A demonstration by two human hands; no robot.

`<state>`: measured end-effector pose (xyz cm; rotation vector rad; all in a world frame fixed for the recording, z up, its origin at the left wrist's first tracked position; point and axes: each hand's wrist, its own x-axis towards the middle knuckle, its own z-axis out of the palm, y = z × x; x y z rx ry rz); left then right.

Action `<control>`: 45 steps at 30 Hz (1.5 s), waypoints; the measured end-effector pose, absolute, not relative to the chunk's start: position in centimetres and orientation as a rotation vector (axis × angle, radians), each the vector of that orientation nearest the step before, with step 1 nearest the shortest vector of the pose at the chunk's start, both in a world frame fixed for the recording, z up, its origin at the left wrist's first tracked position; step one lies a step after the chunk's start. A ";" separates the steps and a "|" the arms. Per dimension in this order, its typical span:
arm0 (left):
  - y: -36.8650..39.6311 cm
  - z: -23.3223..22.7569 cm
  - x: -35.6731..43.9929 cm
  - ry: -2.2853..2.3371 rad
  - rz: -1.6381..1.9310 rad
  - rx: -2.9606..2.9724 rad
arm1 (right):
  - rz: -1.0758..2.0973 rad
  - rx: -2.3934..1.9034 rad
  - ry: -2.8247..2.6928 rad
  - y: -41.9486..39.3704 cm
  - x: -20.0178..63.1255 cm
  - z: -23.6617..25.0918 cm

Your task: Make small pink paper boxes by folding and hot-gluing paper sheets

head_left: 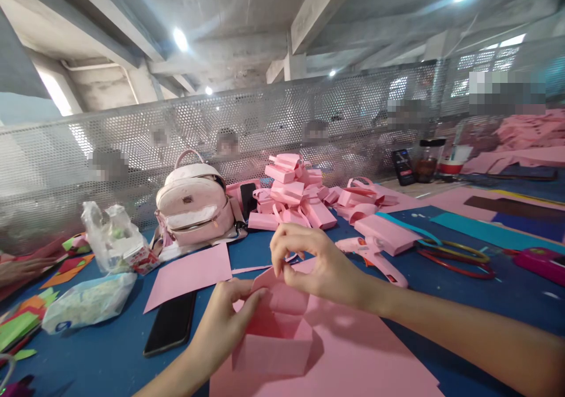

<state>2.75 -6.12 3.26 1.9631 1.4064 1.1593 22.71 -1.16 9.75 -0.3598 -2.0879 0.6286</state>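
Observation:
A pink paper box (271,353) with its top open rests on large pink sheets (353,356) in front of me. My left hand (227,314) grips the box's left side and rear flap, the thumb lying along the flap's edge. Above the raised flap (286,294), my right hand (315,262) is closed, its fingers curled toward the thumb. The fingertips are at the flap's upper edge; whether they pinch it is hidden. A pink glue gun (375,256) lies just beyond my right wrist.
Finished-looking pink paper boxes (293,191) are heaped behind. A backpack (194,203) and plastic bags (90,303) stand left; a phone (170,323) lies partly under a pink sheet (189,273). Tape rolls (459,259) lie right. A perforated metal screen (251,114) runs across the back.

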 end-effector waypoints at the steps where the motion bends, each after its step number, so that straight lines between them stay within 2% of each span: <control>1: -6.1 3.3 2.7 1.409 1.163 1.963 | 0.637 -0.370 -2.086 -1.2 22.7 9.8; 21: -6.1 3.7 3.0 1.398 1.181 1.943 | 0.806 -0.519 -2.026 -1.4 22.8 9.8; 32: -5.8 3.5 2.8 1.397 1.128 1.947 | 0.757 -0.580 -2.032 -1.7 22.8 9.7; 38: -5.9 3.6 2.8 1.381 1.159 1.961 | 0.905 -0.516 -1.964 -1.8 22.6 9.7; 45: -5.8 3.5 2.8 1.368 1.141 1.972 | 0.829 -0.506 -2.051 -1.3 22.9 9.6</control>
